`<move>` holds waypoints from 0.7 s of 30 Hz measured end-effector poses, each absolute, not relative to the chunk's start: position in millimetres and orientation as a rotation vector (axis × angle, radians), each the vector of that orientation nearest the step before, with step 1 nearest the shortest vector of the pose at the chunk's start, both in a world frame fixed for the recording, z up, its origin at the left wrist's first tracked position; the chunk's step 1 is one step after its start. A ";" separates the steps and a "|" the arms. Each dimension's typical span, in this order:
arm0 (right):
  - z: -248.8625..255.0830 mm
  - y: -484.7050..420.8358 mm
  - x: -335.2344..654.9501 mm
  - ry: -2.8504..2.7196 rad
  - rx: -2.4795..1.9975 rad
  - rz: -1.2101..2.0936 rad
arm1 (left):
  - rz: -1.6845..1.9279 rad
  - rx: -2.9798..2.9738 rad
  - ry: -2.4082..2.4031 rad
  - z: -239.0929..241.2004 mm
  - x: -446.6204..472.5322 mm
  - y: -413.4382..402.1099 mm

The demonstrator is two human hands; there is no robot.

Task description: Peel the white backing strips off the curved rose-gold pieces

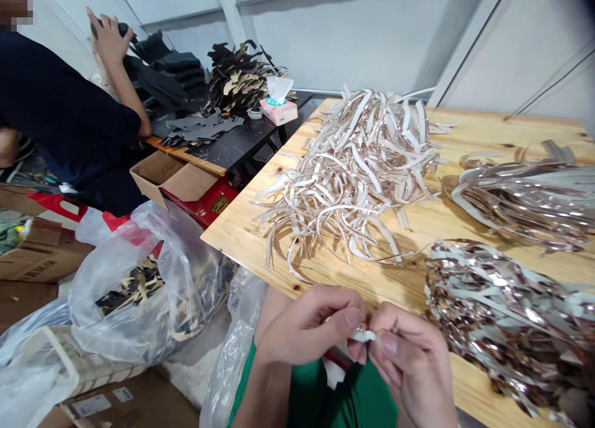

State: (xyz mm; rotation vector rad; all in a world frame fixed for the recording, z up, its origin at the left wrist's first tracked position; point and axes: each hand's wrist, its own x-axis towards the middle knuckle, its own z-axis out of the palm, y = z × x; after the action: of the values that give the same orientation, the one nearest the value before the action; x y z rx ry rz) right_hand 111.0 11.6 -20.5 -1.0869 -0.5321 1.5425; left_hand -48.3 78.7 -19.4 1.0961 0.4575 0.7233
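Note:
My left hand (pixel 320 329) and my right hand (pixel 411 353) meet at the near edge of the wooden table, above my lap. Between them is a small white and rose-gold strip (pixel 363 335), pinched by the fingers of both hands. Most of the strip is hidden by my fingers. Just beyond my hands lies a loose heap of thin white and shiny rose-gold strips (pixel 348 173). To the right, near my right hand, sits a pile of shiny, wavy-edged rose-gold pieces (pixel 502 316).
Behind that pile lies a bundle of long metallic strips (pixel 525 198). Left of the table stand a plastic bag of scraps (pixel 139 291), a white crate (pixel 65 360) and an open carton (pixel 181 177). A co-worker (pixel 69 111) handles dark pieces at a black table (pixel 251 139) with a tissue box (pixel 279 110).

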 end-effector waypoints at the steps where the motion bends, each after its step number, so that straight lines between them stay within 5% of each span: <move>1: -21.9 12.0 111.1 -0.511 -1.067 1.544 | 0.732 1.059 0.443 -21.8 -47.4 78.6; 21: -15.9 31.0 113.0 -0.223 -0.168 1.676 | 0.876 0.853 -0.012 -50.7 -32.5 81.1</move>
State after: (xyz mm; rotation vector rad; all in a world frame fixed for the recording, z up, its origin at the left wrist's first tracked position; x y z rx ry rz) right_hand 113.0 31.0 -15.9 -0.1676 -0.2231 1.6762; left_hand -32.5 81.1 -50.7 0.8529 -0.0118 0.8765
